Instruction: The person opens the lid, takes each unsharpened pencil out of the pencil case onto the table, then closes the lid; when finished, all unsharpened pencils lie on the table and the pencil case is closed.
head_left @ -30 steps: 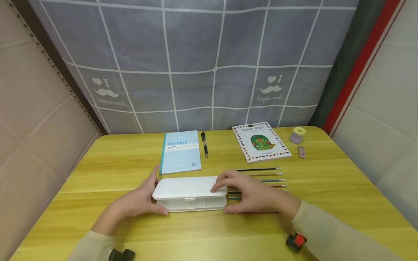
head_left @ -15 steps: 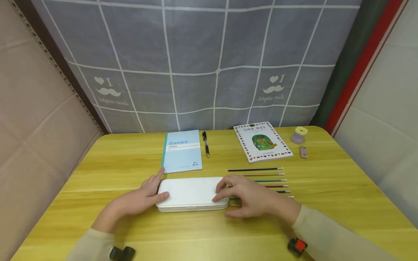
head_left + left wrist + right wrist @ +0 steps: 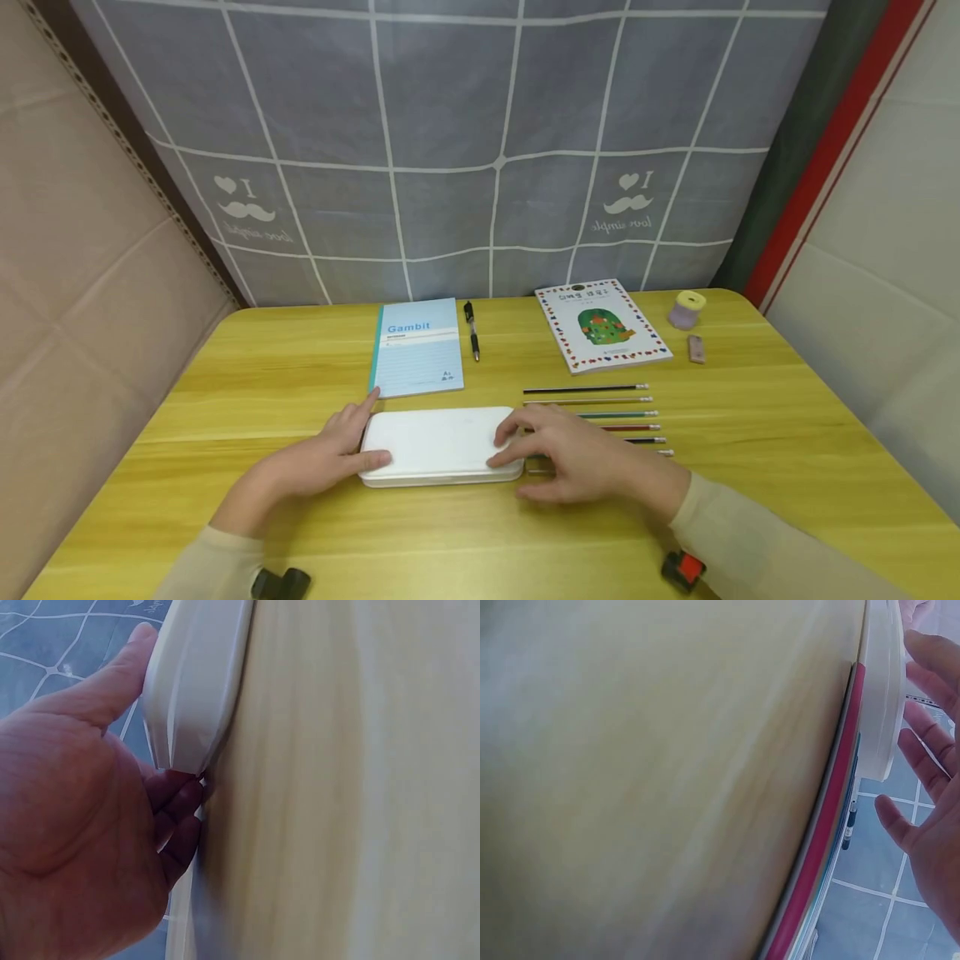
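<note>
A white plastic pencil case (image 3: 442, 446) lies on the table with its lid down. My left hand (image 3: 318, 457) holds its left end, the thumb on top of the lid; in the left wrist view the other fingers (image 3: 180, 799) curl in at the end of the case. My right hand (image 3: 570, 454) is over the right end, fingertips at the lid. The right wrist view shows those fingers (image 3: 930, 754) loosely spread along the lid, with the thumb off the case. Several pencils (image 3: 600, 389) lie in a row to the right, partly hidden by my right hand.
Behind the case lie a blue notebook (image 3: 420, 350) and a black pen (image 3: 472, 332). Farther right are a white book (image 3: 603, 329), a small yellow-topped container (image 3: 686, 310) and an eraser (image 3: 696, 349). A grey checked cloth (image 3: 442, 208) hangs beyond the table's back edge.
The pencil case's lid, partly raised one second ago, has come down shut. My left thumb has moved from the front lower edge onto the lid. Both hands are nearly still over the last half second.
</note>
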The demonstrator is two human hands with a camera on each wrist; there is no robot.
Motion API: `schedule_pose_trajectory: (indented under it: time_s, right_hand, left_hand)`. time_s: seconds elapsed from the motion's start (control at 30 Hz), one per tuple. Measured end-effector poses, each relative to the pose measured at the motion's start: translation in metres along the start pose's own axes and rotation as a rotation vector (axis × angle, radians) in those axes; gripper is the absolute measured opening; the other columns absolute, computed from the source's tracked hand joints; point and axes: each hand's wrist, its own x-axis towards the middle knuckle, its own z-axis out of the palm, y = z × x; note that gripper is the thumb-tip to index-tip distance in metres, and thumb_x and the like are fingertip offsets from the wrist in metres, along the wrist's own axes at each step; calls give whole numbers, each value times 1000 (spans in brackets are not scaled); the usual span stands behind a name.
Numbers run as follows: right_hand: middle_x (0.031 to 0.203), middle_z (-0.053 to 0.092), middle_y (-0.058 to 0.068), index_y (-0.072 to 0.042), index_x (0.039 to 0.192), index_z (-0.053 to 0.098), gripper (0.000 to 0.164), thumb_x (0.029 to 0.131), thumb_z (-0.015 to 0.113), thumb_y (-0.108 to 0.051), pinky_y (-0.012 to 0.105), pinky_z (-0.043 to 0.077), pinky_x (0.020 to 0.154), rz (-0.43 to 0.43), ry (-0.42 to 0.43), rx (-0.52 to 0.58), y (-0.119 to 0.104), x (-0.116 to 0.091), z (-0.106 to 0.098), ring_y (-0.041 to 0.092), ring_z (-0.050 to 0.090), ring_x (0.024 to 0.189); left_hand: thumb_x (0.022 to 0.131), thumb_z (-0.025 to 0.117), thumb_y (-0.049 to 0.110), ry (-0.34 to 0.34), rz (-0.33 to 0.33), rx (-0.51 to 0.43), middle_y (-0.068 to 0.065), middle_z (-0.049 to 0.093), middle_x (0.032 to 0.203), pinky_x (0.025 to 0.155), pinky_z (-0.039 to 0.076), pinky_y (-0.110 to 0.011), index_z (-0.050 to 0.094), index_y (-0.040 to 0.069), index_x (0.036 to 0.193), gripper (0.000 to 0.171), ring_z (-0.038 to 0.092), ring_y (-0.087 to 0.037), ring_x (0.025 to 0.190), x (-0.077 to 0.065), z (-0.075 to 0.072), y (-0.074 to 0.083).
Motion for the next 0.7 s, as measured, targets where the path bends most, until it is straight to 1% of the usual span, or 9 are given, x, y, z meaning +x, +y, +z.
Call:
schedule_pose_trajectory:
  time_s: [0.27, 0.33, 0.47, 0.53, 0.7]
  right_hand:
    - [133, 61, -7, -30, 126, 76, 35, 92, 81, -34, 44, 47, 105, -10, 5, 0, 0, -1, 1, 14, 56, 122]
    - [132, 61, -7, -30, 125, 76, 34, 92, 81, -34, 44, 47, 104, -11, 7, 4, 1, -2, 1, 14, 56, 122]
    - [131, 62, -6, -29, 124, 77, 33, 91, 81, -31, 44, 47, 104, -8, 12, 5, 1, -3, 0, 14, 57, 121]
    - [130, 62, -6, -29, 123, 77, 32, 91, 82, -30, 44, 47, 103, -4, 12, 3, 1, -4, -1, 14, 57, 121]
    - [131, 62, -7, -28, 123, 77, 31, 92, 81, -29, 44, 47, 104, 20, -17, 6, 0, -4, -6, 13, 56, 121]
  left_hand:
    - [103, 62, 49, 25, 11, 9, -33, 17, 164, 119, 17, -70, -2, -2, 165, 103, 13, -51, 152, -2, 3, 3]
    - [103, 62, 49, 27, 6, 8, -32, 17, 164, 120, 16, -69, -2, -1, 166, 103, 14, -50, 153, -1, 4, 4]
    - [103, 62, 49, 26, 21, 7, -33, 21, 162, 119, 17, -70, -1, -3, 165, 103, 17, -51, 150, 2, 4, 6]
    - [102, 63, 49, 27, 24, 8, -35, 19, 162, 118, 17, -71, -1, -3, 165, 104, 16, -53, 151, 3, 4, 7]
    - [102, 64, 50, 24, 4, 11, -36, 10, 166, 118, 15, -72, -2, -2, 165, 105, 9, -55, 153, 6, 3, 10]
